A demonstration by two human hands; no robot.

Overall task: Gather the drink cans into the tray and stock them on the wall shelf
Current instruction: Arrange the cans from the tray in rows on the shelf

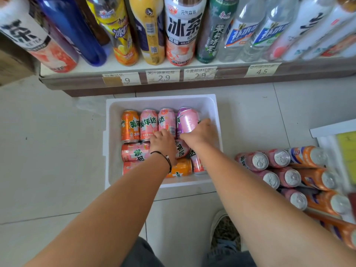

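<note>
Both hands in the tray (115, 105), centre frame: right hand (200, 133) grips the purple-pink can (187, 120), left hand (163, 143) grip unclear; loose cans (289, 176) lower right remain; shelf (173, 85) stocking not begun.

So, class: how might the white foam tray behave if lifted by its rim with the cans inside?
The white foam tray looks thick-walled, so probably stiff yet brittle. With many drink cans inside, it is likely heavy, and the rim might crack. The cans lie sideways, so they could roll if it tilts.

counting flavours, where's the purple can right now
In the head view the purple can lies at the right end of the far row in the white tray, beside a pink can, under the right hand.
</note>
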